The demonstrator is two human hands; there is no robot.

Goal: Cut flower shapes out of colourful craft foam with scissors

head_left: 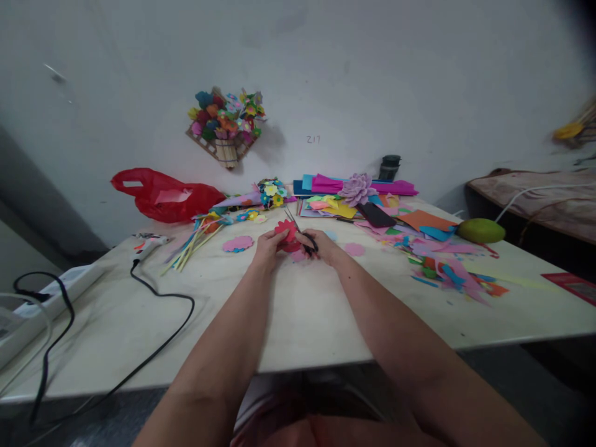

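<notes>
My left hand [270, 243] is closed on a red scalloped flower cutout [285, 231], gripping it by its lower left side. Black-handled scissors [311, 243] are in my right hand [322, 243], with fingers closed round the handles. Their blades point up and to the left, next to the right edge of the red cutout. Pink material lies on the table just under both hands. To the left rests a stack of pink scalloped cutouts [238, 243] with blue showing beneath. A single pink round cutout [354, 249] lies right of my right hand.
At left are a glue gun [149, 247] with a black cord, a power strip [51, 298] and a red plastic bag [162, 195]. Colourful scraps [447, 267], a phone [376, 215] and a green oval object [482, 230] lie at right. Coloured sheets [326, 208] are stacked at the back.
</notes>
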